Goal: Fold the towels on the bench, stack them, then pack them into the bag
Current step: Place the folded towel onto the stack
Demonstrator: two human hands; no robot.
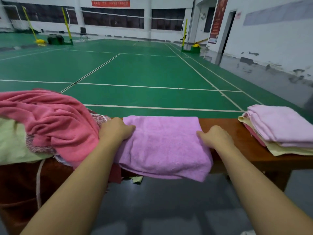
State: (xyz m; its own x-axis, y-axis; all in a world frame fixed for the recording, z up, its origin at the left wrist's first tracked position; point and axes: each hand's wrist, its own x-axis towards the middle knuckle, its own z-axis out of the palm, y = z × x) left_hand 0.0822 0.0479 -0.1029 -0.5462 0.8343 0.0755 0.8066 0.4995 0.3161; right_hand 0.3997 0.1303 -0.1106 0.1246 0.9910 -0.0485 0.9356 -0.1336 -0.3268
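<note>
Green badminton courts with white lines fill the upper half of the frame, backed by a white wall with dark windows, a red banner at the top centre, and yellow net posts at upper left and upper right. Across the lower middle runs a reddish-brown wooden bench, with grey floor below it at the bottom of the frame.

At the left edge a loose heap of unfolded towels sits on the bench, a pink one on top, pale green and striped cloth beneath. At centre a lilac towel, folded over, lies flat on the bench, its near edge hanging past the front of the seat. At the right edge a stack of folded towels rests on the bench, lilac on top, cream and pink layers under it, well apart from the centre towel.

Both forearms reach up from the bottom of the frame. The left hand grips the lilac towel's left edge, fingers curled onto the cloth. The right hand grips its right edge the same way, thumb pointing inward along the fabric.
</note>
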